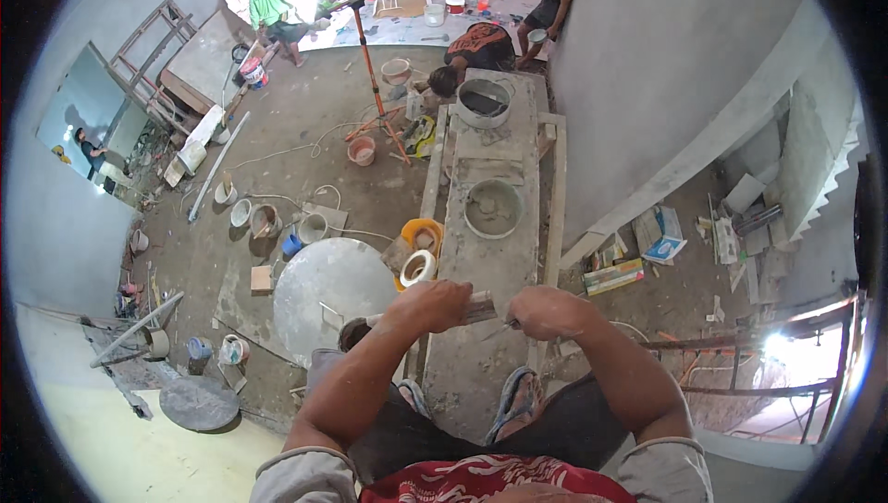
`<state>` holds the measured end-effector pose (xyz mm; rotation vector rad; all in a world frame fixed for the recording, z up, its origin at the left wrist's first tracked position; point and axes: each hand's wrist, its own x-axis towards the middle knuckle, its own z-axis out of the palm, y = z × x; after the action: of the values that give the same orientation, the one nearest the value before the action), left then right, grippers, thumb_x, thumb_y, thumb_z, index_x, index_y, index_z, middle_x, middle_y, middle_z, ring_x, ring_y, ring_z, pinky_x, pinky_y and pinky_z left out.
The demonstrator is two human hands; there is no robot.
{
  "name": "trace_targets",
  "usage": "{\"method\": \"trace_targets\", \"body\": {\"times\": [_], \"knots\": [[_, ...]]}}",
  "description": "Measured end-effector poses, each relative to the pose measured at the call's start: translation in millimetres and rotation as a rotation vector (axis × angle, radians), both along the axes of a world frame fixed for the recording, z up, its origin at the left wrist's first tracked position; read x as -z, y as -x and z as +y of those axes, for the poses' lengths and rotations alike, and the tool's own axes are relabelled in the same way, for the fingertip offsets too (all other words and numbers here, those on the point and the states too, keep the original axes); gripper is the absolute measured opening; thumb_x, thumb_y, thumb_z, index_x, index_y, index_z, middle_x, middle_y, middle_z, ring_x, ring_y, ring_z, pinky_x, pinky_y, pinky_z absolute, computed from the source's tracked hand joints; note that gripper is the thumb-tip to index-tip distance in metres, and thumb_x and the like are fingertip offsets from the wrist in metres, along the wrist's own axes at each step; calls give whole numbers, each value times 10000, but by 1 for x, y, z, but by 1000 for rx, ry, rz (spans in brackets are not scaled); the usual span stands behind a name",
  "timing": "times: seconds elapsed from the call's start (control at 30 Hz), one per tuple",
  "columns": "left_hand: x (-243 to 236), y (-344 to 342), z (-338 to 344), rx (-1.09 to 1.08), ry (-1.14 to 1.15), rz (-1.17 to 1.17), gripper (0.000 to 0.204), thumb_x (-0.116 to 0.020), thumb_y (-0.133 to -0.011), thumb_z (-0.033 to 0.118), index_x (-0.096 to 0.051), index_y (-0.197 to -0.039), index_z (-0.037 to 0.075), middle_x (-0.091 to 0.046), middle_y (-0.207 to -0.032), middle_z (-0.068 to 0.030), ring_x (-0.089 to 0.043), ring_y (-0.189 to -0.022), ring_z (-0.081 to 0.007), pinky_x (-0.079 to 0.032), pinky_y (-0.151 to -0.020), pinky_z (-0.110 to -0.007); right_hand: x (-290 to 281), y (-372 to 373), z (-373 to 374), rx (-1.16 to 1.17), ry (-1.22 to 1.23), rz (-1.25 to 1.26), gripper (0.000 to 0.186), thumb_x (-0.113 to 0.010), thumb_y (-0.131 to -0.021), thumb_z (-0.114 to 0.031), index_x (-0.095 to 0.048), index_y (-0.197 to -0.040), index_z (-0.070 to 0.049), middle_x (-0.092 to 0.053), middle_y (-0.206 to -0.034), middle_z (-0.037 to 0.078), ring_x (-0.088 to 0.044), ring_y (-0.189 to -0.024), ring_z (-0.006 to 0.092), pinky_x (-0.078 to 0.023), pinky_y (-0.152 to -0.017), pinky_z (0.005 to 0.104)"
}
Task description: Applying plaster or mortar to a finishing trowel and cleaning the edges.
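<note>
My left hand [433, 307] is closed around a small flat grey-brown piece [481, 308], smeared with plaster, that sticks out toward the right. Close to its free end, my right hand [553, 312] is closed, fingers pinched on something thin whose kind I cannot make out. Both hands are held over a mortar-stained plank [486, 283], and my sandalled feet are below them. Farther along the plank stands a round tub of grey mortar [494, 209]. Beyond it is another tub [484, 103] with a dark flat thing inside.
Left of the plank are a white ring-shaped roll [418, 268], a large round grey board [319, 295] and several buckets [265, 220]. An orange tripod [366, 59] stands farther off. A person [479, 48] bends near the plank's far end; another person [553, 3] leans against the wall.
</note>
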<state>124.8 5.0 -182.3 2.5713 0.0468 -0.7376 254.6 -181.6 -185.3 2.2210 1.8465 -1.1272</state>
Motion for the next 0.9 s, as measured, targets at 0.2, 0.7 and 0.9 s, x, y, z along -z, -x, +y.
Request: {"method": "trace_targets", "body": {"times": [0.2,0.7,0.9], "knots": [[3,2,0,-28,-5,-11,249,-552,-894,171,-573,-1083,11,-693,-1007,-187,-673,-971,-361,-530,-802,-481,-7,4,3,54,-5,28,179,-562,-743,-84,-682,-853,-8,-661,-823,242,-653,-812,420,-499,-725,489],[8,0,4,-9,19,46,445,-676,-881,348,-534,-1174,44,-673,-999,-209,-650,-985,-378,-508,-814,-496,-2,2,6,10,85,-15,179,-581,-719,-71,-678,-851,0,-662,-800,234,-660,-784,407,-511,-705,484],[7,2,4,-33,49,43,466,-711,-858,346,-537,-1165,41,-677,-983,-208,-653,-978,-384,-505,-817,-500,-11,5,11,55,100,-6,206,-581,-732,-64,-688,-891,11,-674,-840,245,-671,-824,404,-516,-740,485]]}}
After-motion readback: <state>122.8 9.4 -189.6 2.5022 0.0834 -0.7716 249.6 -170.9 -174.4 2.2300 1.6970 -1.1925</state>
